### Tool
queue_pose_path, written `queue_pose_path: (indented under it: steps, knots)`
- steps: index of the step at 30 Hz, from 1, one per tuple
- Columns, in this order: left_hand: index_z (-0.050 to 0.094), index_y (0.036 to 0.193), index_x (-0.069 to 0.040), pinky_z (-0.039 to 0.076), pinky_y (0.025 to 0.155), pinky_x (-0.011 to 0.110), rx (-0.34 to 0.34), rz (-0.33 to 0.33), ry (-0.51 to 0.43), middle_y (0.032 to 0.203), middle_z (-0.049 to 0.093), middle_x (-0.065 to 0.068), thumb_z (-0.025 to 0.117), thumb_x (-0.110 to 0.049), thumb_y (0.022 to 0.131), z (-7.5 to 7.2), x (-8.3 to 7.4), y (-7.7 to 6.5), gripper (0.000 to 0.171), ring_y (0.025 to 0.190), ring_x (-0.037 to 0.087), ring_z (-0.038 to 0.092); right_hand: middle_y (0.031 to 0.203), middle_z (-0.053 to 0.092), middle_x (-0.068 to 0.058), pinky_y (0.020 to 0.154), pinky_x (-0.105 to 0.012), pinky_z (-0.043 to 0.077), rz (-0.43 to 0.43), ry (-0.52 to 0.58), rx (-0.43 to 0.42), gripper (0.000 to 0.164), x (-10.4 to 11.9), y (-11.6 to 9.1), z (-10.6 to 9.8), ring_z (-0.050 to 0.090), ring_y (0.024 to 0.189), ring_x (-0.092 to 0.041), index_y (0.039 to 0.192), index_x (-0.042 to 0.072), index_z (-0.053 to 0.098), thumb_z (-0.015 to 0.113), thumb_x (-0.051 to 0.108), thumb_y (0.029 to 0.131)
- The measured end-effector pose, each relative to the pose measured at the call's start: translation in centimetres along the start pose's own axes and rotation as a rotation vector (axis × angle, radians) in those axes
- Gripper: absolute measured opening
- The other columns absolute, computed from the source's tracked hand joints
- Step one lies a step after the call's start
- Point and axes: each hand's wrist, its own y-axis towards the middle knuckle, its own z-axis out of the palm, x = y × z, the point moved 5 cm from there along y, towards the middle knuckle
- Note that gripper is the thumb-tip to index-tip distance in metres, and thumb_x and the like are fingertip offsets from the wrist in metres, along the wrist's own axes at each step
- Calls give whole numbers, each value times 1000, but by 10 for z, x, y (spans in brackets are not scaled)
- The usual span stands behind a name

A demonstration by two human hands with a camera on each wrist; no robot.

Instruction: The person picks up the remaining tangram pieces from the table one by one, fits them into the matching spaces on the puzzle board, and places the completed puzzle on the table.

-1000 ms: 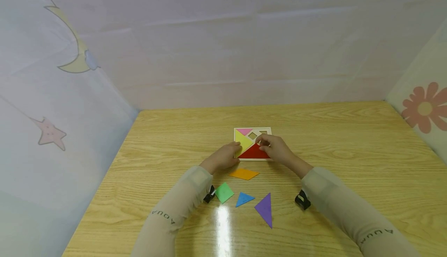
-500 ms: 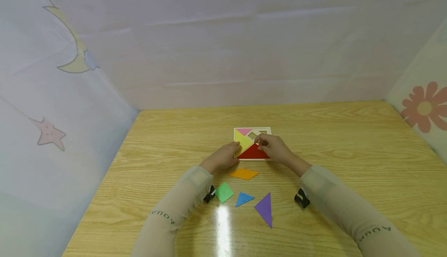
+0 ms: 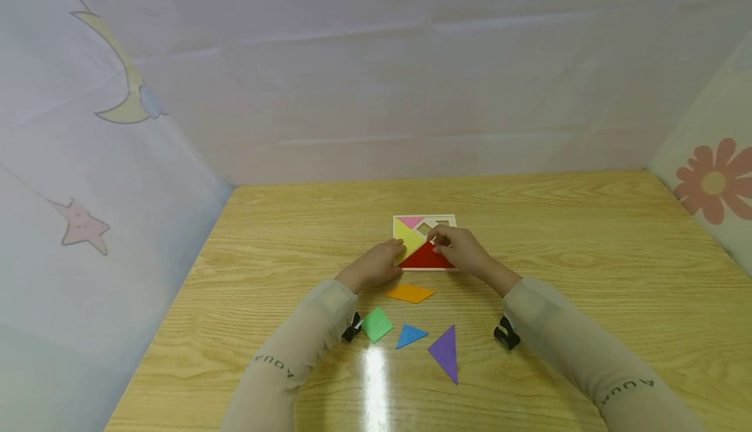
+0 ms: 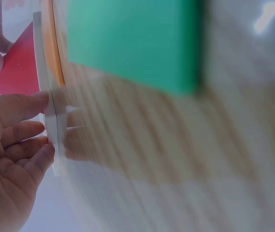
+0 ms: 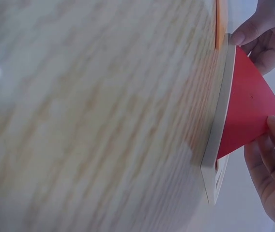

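Observation:
A pale wooden tangram tray [image 3: 439, 216] lies on the table, with a yellow triangle [image 3: 411, 235] and a pink triangle [image 3: 410, 221] inside. My left hand [image 3: 376, 263] grips its near left corner, thumb at the front edge and fingers along the side. With thumb and fingers, my right hand [image 3: 464, 251] pinches the large red triangle [image 3: 424, 259] near its tip. In the right wrist view, the red triangle [image 5: 249, 106] slopes up from the tray's front rim [image 5: 222, 111] toward that hand. Bare cut-outs show at the tray's far right.
In front of the tray lies an orange parallelogram [image 3: 411, 293]. Closer to me are a green square [image 3: 377, 324], a blue triangle [image 3: 411, 335] and a purple triangle [image 3: 448, 354]. A printed cloth wall [image 3: 423, 92] rises behind the table.
My right hand has shifted very slightly left with the red triangle still pinched. The left hand, the tray and the loose pieces have stayed in place.

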Motion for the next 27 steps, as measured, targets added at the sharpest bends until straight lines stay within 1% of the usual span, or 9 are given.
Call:
queue_pose_path:
  steps: [7,11,20,27]
  knots:
    - [44,123,1,23,101,32,2,4,0,133,33,16,53,-14,85,-1,-1,-1,41,123,26,28,78,57,-4,67,-32,47,2,-22,-7,17,-1,1,1,53,74,-19,94,4,57,55,-5,80]
    - [45,121,1,23,101,32,-4,8,0,132,34,16,54,-13,85,-1,-1,0,40,123,27,29,76,55,-2,65,-31,46,1,-39,5,17,0,2,1,52,73,-19,93,5,57,56,-5,79]
    - [45,121,0,23,101,32,-5,11,6,132,34,16,54,-13,85,1,0,1,39,123,26,29,76,56,-7,66,-33,46,12,-69,10,16,1,4,0,51,71,-20,94,3,57,56,-4,80]
    - [42,125,1,22,102,31,11,3,2,134,32,15,54,-16,85,2,0,1,44,124,26,27,76,55,-7,63,-30,45,34,-40,9,17,-5,5,2,50,70,-19,95,3,57,58,-3,79]
